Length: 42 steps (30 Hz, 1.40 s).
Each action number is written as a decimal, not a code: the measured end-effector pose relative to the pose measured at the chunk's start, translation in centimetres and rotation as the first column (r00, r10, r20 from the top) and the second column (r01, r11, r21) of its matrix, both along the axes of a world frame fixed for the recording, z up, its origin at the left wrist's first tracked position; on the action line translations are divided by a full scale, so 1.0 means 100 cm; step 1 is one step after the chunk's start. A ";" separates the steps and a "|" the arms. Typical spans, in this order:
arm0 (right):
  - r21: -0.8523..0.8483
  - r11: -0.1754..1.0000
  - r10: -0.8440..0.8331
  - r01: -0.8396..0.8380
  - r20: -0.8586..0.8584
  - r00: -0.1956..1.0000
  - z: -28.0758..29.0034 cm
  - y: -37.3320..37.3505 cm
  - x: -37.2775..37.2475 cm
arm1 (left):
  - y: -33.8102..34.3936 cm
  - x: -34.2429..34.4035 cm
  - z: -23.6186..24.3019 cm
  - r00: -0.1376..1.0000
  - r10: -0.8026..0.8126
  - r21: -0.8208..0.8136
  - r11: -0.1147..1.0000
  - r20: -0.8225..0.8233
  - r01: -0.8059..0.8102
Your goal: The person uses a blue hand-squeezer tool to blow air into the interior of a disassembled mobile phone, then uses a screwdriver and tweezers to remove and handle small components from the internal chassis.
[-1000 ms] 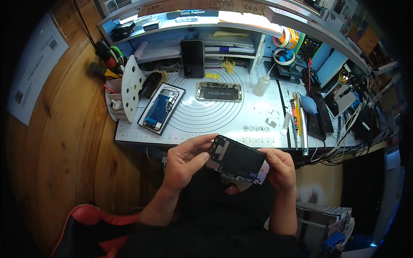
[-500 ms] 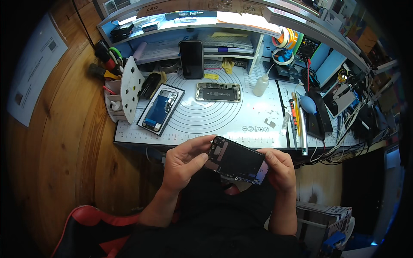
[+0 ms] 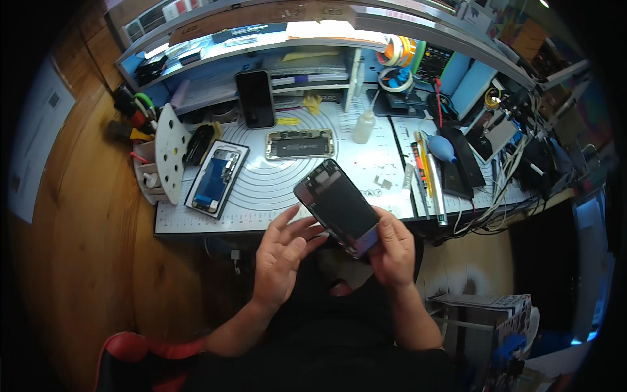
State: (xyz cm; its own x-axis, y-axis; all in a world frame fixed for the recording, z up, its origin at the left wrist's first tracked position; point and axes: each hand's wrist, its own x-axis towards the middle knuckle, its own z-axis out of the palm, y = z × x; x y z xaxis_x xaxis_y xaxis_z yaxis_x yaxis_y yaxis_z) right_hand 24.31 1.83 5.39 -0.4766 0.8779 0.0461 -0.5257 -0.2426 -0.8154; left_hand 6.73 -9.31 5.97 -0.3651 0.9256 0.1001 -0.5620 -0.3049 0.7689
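Observation:
My right hand [image 3: 394, 251] grips the lower end of a black phone screen assembly [image 3: 341, 204], thumb on top. Its inner side faces up, tilted, over the bench's front edge. My left hand [image 3: 285, 256] is apart from the screen, its fingers spread and holding nothing. Beyond them, an opened phone body [image 3: 300, 144] lies on the mat, showing its black battery and circuit board. Left of that, another phone screen [image 3: 217, 178] with a blue panel rests in a shallow box. A dark phone [image 3: 256, 99] leans upright against the shelf.
A dropper bottle [image 3: 364, 127] stands right of the phone body. Further right lie screwdrivers and a pen [image 3: 436, 189], a blue air blower [image 3: 441, 149] and tangled cables [image 3: 503, 183]. A white perforated tool holder [image 3: 170, 153] borders the left side. A shelf [image 3: 287, 85] spans the back.
My left hand has let go of the screen and moved slightly away. In my right hand, the screen has turned more upright and its top end has moved toward the bench. The view has shifted.

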 end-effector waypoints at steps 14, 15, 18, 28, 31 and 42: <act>0.297 0.952 -0.035 -0.068 0.330 0.943 -0.024 -0.021 0.007 | 0.088 -0.084 0.013 0.746 -0.178 -0.298 0.954 -0.642 -0.028; 0.278 0.955 -0.004 -0.101 0.356 0.934 -0.023 -0.020 0.010 | 0.095 -0.095 0.012 0.607 -0.252 -0.323 0.946 -0.754 -0.009; 0.286 0.957 -0.062 -0.054 0.382 0.922 -0.020 -0.018 0.017 | 0.113 -0.100 0.015 0.299 -0.307 -0.348 0.933 -0.903 -0.093; 0.527 0.835 -0.439 0.160 0.463 0.770 -0.004 0.027 0.044 | 0.112 -0.101 0.004 0.035 -0.161 -0.162 0.987 -0.986 -0.017; 0.723 0.658 -0.696 0.212 0.476 0.538 0.014 0.071 0.057 | 0.107 -0.098 0.002 -0.073 -0.149 -0.149 0.989 -0.986 -0.009; 0.599 0.661 -0.733 -0.452 0.643 -0.220 0.031 0.197 0.024 | 0.090 -0.097 -0.002 -0.225 -0.036 -0.036 0.999 -0.974 -0.005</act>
